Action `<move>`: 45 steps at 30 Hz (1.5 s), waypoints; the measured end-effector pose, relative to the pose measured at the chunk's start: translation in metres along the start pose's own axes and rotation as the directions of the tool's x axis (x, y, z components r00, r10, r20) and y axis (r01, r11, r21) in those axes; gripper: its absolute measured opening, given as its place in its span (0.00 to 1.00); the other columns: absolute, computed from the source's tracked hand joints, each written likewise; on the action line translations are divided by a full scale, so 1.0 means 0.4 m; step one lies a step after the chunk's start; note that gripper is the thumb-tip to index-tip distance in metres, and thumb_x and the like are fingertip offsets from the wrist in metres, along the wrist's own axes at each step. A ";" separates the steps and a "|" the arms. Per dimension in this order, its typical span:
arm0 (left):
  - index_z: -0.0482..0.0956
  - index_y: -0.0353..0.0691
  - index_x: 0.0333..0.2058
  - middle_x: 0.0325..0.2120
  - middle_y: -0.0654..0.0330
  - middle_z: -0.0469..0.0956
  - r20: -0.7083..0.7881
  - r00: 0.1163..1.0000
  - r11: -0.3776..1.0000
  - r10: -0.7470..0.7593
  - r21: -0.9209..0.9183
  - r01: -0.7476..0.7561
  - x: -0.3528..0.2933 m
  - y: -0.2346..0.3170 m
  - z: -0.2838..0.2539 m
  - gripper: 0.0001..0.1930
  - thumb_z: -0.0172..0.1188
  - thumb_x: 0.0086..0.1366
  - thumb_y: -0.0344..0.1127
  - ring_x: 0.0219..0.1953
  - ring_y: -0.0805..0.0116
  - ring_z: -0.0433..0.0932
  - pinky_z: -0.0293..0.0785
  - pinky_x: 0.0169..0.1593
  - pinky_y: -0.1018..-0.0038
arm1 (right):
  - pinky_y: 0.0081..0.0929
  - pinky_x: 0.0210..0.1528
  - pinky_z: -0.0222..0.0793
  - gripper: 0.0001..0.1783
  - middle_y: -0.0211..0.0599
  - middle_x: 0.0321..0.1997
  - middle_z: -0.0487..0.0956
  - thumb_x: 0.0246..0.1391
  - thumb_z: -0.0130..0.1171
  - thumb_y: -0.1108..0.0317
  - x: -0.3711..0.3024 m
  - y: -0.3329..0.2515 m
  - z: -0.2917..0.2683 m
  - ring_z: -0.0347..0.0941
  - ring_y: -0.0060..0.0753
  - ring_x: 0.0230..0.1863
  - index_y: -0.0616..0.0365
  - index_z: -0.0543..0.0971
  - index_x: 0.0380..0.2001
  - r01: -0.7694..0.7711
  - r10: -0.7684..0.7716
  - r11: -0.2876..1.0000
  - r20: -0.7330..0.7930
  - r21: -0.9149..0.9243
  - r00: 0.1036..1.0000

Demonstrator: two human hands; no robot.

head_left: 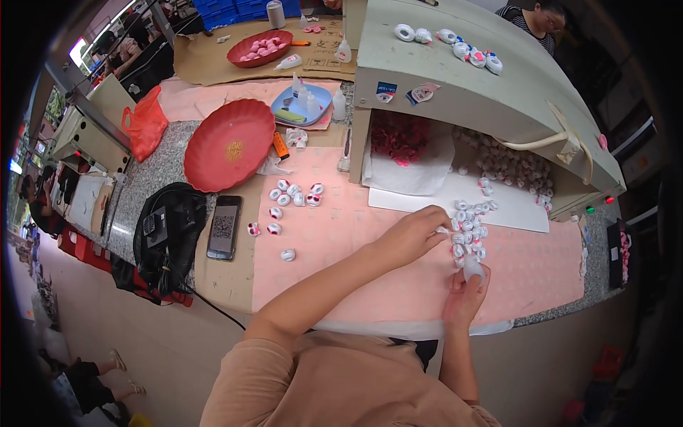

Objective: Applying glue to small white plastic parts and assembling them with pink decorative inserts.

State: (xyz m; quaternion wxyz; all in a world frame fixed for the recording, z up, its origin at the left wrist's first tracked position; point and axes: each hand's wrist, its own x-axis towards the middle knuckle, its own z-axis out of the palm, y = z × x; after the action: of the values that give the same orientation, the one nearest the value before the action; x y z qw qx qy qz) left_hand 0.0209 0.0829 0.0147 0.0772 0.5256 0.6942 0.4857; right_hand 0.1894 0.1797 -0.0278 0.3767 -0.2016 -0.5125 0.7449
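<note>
My left hand [421,229] reaches across the pink mat, its fingers pinched on a small white piece [442,230]. Just beside those fingers lies a cluster of small white rounded pieces [467,226] with dark markings. Nearer to me, my right hand [464,299] is closed around a small translucent squeeze bottle [472,267], close to the near end of the cluster. More white pieces [283,192] lie loosely on the left of the mat, a few with pink parts on them.
A grey machine housing [455,92] shelters heaps of white pieces [509,160] and dark pink pieces [398,135]. Leftward are a red scalloped tray [231,142], a phone [224,228], a blue plate [324,96] with bottles and a black bag [167,235]. Another person [535,21] sits beyond.
</note>
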 end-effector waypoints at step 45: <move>0.70 0.32 0.48 0.47 0.55 0.75 -0.067 0.750 0.600 -0.659 -0.647 0.469 -0.277 0.005 -0.066 0.17 0.56 0.60 0.18 0.47 0.70 0.77 0.76 0.48 0.78 | 0.26 0.27 0.66 0.13 0.39 0.27 0.76 0.46 0.66 0.70 -0.023 0.023 0.117 0.71 0.33 0.25 0.61 0.75 0.34 0.487 -0.289 0.744 0.436 -0.457 0.852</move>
State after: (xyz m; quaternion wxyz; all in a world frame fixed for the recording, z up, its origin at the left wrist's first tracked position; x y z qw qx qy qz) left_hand 0.0542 -0.0221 -0.0148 0.2824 0.1437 0.6402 0.6998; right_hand 0.1598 0.1425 -0.0186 0.3574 -0.0579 -0.7924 0.4909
